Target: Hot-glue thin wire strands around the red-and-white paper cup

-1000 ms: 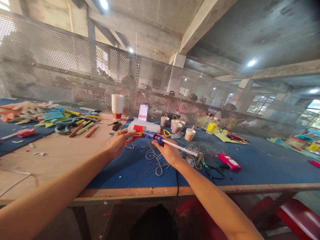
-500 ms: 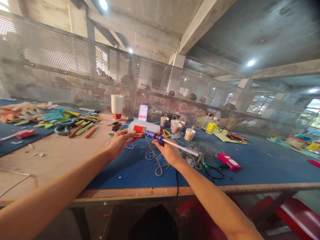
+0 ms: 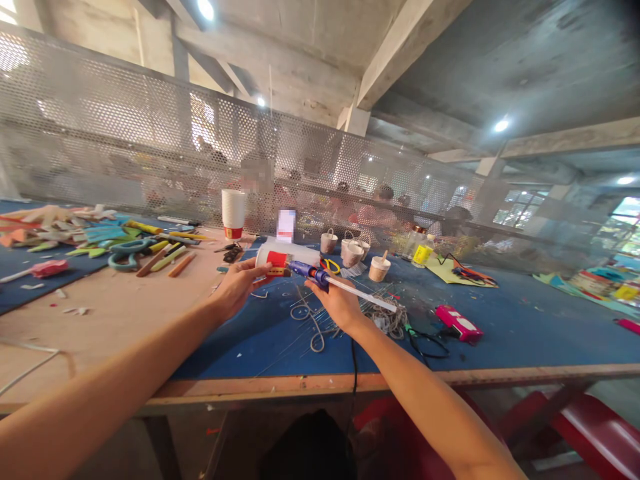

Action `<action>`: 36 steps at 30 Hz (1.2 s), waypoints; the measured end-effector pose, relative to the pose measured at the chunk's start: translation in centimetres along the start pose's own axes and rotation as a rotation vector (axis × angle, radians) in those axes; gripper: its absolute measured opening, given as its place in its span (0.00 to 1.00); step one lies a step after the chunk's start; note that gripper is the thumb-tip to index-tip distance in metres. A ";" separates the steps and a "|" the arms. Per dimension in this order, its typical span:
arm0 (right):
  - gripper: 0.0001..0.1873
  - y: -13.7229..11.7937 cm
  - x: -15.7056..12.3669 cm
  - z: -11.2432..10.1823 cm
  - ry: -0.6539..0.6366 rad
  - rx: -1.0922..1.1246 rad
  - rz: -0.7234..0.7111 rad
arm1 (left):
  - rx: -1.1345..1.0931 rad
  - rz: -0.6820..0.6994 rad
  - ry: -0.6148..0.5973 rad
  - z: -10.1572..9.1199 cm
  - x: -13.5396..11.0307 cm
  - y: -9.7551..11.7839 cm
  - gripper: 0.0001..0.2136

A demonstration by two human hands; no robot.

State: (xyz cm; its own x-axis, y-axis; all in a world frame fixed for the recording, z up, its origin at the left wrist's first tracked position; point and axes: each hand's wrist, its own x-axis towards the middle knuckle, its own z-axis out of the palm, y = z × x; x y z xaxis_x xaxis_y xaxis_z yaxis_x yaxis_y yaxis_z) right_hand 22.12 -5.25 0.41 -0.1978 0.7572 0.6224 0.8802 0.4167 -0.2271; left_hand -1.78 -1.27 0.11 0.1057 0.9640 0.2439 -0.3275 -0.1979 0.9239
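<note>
A red-and-white paper cup (image 3: 277, 261) lies on its side in my left hand (image 3: 239, 285), whose fingers wrap round it. My right hand (image 3: 337, 303) is closed on a blue hot glue gun (image 3: 309, 272). The gun's nozzle points left and is right at the red band of the cup; whether it touches I cannot tell. A long white glue stick (image 3: 367, 297) sticks out of the gun's rear. Under the hands, thin wires and grey cord (image 3: 316, 341) lie on the blue table mat (image 3: 230, 353).
A stack of paper cups (image 3: 233, 212) stands at the back. Small twine-wrapped cups (image 3: 353, 253) and a glue bottle (image 3: 423, 253) are beyond my right hand. A pink box (image 3: 459, 324) lies to the right. Scissors (image 3: 127, 253) and clay-coloured sticks (image 3: 182, 265) lie left. Perforated metal screen (image 3: 310, 173) behind.
The nozzle of the glue gun has shifted very slightly to the right along the cup. Both hands otherwise hold almost the same position.
</note>
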 end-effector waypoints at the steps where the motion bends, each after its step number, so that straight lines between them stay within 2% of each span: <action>1: 0.14 0.0 0.0 0.0 0.005 -0.002 0.000 | 0.002 0.003 -0.001 0.0 0.0 0.0 0.13; 12: 0.17 0.1 0.0 -0.1 0.018 -0.013 0.003 | 0.036 0.007 0.003 0.3 -0.3 0.2 0.14; 36: 0.18 0.8 0.1 0.4 0.050 -0.037 0.015 | 0.077 0.031 -0.067 0.0 -0.2 -0.2 0.15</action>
State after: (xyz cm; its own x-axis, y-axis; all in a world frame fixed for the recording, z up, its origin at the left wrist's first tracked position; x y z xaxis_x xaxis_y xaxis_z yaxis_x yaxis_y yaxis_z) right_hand 22.62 -4.66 -0.03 -0.1639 0.7368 0.6560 0.8985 0.3860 -0.2092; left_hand -1.76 -1.42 -0.18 0.1599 0.9439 0.2891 -0.2590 -0.2425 0.9349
